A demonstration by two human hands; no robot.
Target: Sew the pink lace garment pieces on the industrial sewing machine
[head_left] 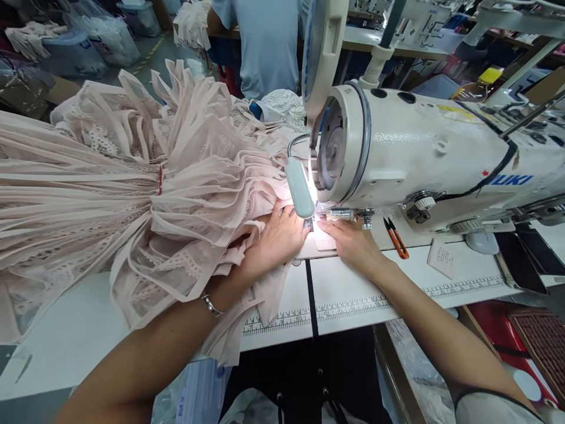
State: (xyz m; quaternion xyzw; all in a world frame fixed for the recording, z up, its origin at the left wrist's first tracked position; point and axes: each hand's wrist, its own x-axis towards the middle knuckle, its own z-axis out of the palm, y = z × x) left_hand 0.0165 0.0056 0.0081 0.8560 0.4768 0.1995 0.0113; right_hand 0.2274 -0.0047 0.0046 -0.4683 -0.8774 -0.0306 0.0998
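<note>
Pale-pink fabric [212,171] touches left hand [282,232] from ten o'clock, fingers slightly spread. Right hand [355,244] beside sewing machine [397,147], can't tell if pinching.

A dark phone [519,265] lies at right, a lidded bin [73,56] upper left.

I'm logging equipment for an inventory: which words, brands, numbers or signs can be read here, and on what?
"JUKI", first letter partly covered: blue lettering on the white metal sewing machine.
"JUKI", blurred: the white machine in the background.
Too small to read surely: print on the pale flat card; numerals on the white, black-marked ruler strip.
</note>
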